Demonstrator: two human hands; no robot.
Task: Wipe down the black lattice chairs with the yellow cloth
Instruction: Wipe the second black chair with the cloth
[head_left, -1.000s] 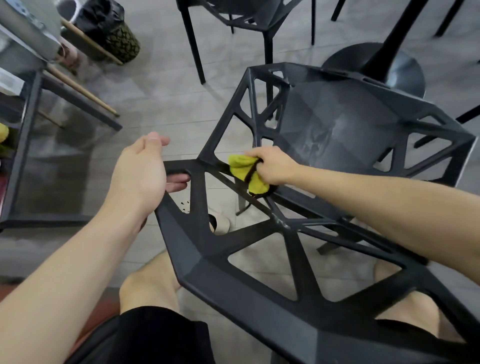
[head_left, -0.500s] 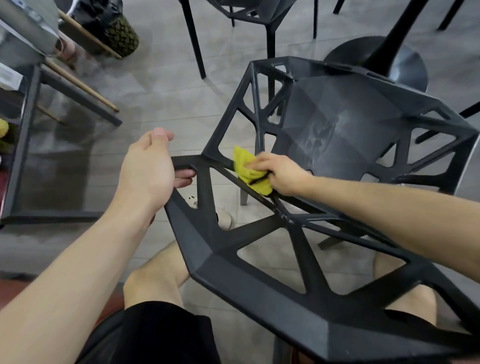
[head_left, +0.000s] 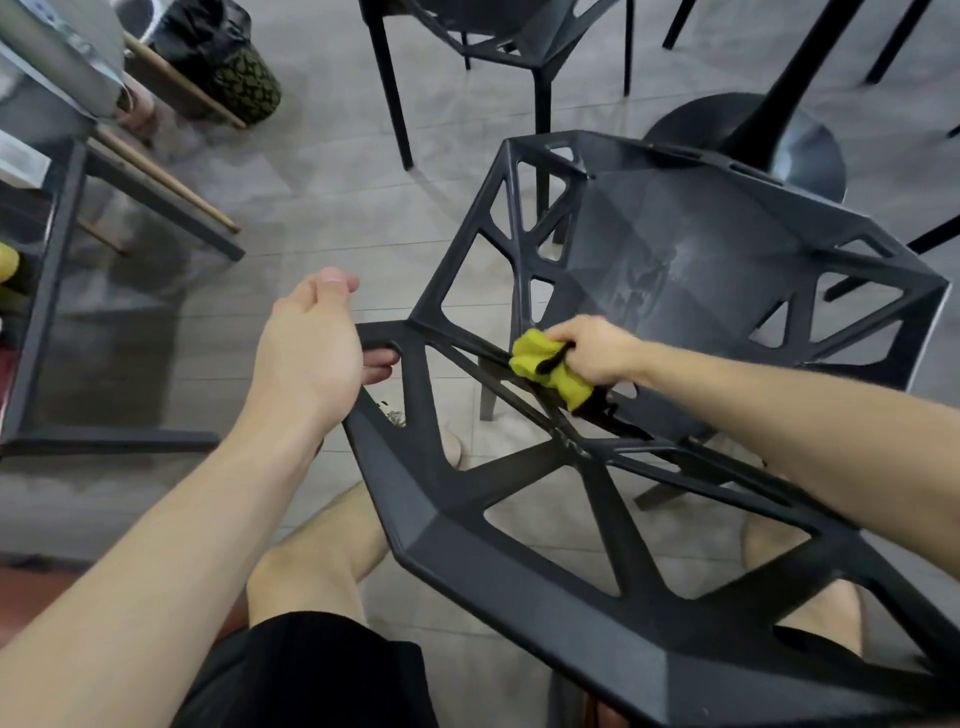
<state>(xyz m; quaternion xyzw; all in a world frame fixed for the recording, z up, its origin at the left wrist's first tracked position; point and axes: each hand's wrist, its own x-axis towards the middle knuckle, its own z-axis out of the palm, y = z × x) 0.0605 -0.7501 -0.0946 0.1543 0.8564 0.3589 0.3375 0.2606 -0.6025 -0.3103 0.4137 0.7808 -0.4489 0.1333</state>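
Observation:
A black lattice chair (head_left: 519, 561) stands right in front of me, its back toward my knees and its dusty seat farther away. My left hand (head_left: 311, 353) grips the left corner of the chair back, fingers curled under the bar. My right hand (head_left: 597, 353) holds a bunched yellow cloth (head_left: 545, 366) and presses it onto a diagonal strut of the back, near where the back meets the seat. A second black lattice chair (head_left: 498, 31) stands beyond, at the top of the head view.
A round black table base (head_left: 753, 145) sits behind the chair at upper right. At the left are a dark metal frame (head_left: 57, 291), wooden legs (head_left: 171, 176) and a bin with a black bag (head_left: 228, 67). Grey tile floor lies between.
My right hand has slid the cloth down and rightward along the diagonal strut. The left hand keeps its grip on the corner; the view shifted slightly.

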